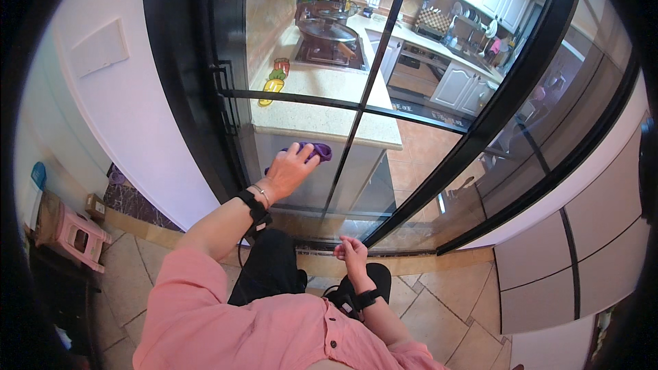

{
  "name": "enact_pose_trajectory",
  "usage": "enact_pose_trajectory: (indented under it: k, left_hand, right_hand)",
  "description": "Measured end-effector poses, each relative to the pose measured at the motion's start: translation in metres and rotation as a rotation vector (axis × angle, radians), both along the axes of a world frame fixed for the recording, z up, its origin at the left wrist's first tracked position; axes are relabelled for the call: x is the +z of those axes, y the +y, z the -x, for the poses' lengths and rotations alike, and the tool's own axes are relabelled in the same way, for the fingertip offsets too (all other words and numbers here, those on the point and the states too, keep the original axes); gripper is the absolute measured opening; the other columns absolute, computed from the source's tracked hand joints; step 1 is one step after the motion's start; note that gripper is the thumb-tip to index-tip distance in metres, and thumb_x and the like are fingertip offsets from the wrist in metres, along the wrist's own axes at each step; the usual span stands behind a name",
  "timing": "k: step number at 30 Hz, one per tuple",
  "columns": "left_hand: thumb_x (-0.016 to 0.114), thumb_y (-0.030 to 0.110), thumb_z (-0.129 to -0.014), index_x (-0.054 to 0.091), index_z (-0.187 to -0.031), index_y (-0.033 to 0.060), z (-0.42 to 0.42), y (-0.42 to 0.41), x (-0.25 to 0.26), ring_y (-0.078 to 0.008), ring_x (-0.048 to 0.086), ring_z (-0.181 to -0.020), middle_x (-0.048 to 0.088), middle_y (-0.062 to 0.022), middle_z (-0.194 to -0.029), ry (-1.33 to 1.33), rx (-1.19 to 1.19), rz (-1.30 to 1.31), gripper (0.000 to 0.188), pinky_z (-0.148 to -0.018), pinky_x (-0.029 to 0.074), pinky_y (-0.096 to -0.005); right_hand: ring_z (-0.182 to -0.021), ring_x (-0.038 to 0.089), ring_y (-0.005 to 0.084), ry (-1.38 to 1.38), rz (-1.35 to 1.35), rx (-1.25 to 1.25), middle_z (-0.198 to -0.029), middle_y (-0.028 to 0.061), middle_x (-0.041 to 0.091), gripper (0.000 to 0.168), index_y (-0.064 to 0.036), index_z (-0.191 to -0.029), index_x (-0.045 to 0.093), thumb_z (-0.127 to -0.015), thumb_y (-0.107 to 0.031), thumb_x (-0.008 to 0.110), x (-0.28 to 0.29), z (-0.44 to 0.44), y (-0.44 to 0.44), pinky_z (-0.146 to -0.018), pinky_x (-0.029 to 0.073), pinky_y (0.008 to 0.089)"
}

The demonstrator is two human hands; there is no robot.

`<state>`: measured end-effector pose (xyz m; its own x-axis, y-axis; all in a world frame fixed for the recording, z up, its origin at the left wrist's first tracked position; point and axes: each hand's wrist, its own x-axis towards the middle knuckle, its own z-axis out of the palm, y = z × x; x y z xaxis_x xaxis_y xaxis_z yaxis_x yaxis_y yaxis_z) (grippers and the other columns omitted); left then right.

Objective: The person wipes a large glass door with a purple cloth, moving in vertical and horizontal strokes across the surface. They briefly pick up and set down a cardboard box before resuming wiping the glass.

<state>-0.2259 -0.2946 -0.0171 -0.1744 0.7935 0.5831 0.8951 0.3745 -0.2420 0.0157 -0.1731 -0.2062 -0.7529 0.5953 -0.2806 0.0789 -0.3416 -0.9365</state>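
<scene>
My left hand (289,172) presses a bunched purple cloth (321,151) against a lower pane of the black-framed glass door (303,96). Its fingers are bent over the cloth and hide part of it. Low in front of my body, my right hand (352,256) is held near the foot of the door with loosely curled fingers and nothing visible in it. Each wrist wears a black strap, and the left one also has a thin bracelet. Carrot and other vegetable stickers (272,85) appear on the left side of the glass, above the cloth.
Through the glass, a kitchen counter (329,79) carries a gas hob with a lidded pan (327,32). A second door panel (514,154) stands to the right, beside a grey cabinet (540,267). At left are a white wall (133,113) and a pink plastic stool (79,236) on the tiled floor.
</scene>
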Motion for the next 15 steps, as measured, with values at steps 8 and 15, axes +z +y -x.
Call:
enact_pose_trajectory:
  k: [8, 15]
  left_hand:
    - [0.065, 0.007, -0.08, 0.06, -0.116, 0.0107, 0.047, -0.031, 0.193, -0.0319, 0.06, -0.101, 0.055, -0.0115, -0.117, 0.187, 0.345, -0.818, 0.036, -0.083, 0.052, -0.0399]
    - [0.064, 0.005, -0.076, 0.059, -0.117, 0.0135, 0.035, -0.019, 0.088, -0.0283, 0.057, -0.09, 0.055, -0.0086, -0.111, 0.15, 0.266, -0.514, 0.043, -0.07, 0.054, -0.038]
  right_hand:
    - [-0.065, 0.067, 0.016, -0.016, 0.018, -0.079, -0.079, 0.0067, 0.067, 0.022, -0.003, -0.112, 0.063, -0.097, -0.017, 0.055, 0.002, -0.003, 0.013, -0.058, 0.053, 0.0242]
    - [-0.065, 0.066, 0.0152, 0.018, 0.04, -0.045, -0.078, 0.0061, 0.067, 0.022, -0.003, -0.112, 0.062, -0.097, -0.016, 0.055, 0.0, 0.009, 0.001, -0.058, 0.052, 0.0239]
